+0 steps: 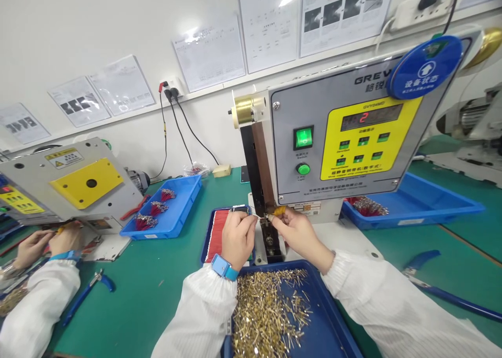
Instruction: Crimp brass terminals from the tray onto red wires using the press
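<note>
My left hand (237, 239) is pinched on a thin red wire, holding its end at the small anvil (270, 231) under the grey press machine (341, 138). My right hand (296, 231) is pinched on a small yellow-tipped piece I cannot name, held at the same spot from the right. The two hands nearly meet at the anvil. A blue tray (317, 326) full of several small brass terminals lies just in front of me. Under my left hand sits a tray of red wires (216, 235).
A blue tray (172, 211) with red wire bundles sits at the left, another blue tray (415, 204) at the right. Blue-handled pliers (88, 290) lie on the green mat. A co-worker's hands (47, 243) work at a second machine (74, 183) on the far left. Blue-handled tool (431, 282) at right.
</note>
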Motion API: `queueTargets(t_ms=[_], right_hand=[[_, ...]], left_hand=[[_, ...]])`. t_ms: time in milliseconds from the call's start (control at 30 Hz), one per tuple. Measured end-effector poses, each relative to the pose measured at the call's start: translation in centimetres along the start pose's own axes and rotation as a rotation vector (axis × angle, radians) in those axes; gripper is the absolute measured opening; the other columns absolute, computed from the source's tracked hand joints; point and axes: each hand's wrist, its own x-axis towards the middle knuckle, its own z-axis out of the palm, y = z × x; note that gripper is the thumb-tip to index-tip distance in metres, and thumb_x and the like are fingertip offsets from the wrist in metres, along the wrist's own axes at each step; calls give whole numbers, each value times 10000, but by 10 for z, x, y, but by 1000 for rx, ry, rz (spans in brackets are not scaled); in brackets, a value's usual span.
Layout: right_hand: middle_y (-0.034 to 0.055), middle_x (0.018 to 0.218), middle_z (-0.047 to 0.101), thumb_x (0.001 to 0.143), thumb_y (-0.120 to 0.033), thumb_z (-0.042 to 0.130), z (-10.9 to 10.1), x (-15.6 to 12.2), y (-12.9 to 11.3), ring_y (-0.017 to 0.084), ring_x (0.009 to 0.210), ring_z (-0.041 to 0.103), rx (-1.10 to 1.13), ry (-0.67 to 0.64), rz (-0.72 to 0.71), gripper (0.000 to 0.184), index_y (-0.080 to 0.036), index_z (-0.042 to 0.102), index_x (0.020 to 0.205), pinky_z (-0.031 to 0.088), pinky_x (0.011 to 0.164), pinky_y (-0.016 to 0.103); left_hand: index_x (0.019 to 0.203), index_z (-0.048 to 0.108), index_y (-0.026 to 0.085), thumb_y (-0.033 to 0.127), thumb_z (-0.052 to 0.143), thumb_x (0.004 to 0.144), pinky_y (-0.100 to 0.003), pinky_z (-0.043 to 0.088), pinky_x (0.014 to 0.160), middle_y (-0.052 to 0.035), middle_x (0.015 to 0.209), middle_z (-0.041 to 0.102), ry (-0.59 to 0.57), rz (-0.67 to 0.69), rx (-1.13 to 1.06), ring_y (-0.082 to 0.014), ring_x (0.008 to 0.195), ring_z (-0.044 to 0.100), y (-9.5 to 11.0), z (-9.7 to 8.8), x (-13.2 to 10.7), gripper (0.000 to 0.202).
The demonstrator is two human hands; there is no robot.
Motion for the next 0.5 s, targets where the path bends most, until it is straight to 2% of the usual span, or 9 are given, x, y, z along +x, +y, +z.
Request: queueTargets(t_ms=[500], right_hand=[[2,610,571,808,-415,557,-1,0,0,146,561,542,-29,5,25,219,-199,554,774,408,503,261]], left_hand=[[971,661,173,179,475,942,-307,459,737,-73,877,584,-7,20,8,-184,845,538,0,1,0,188]])
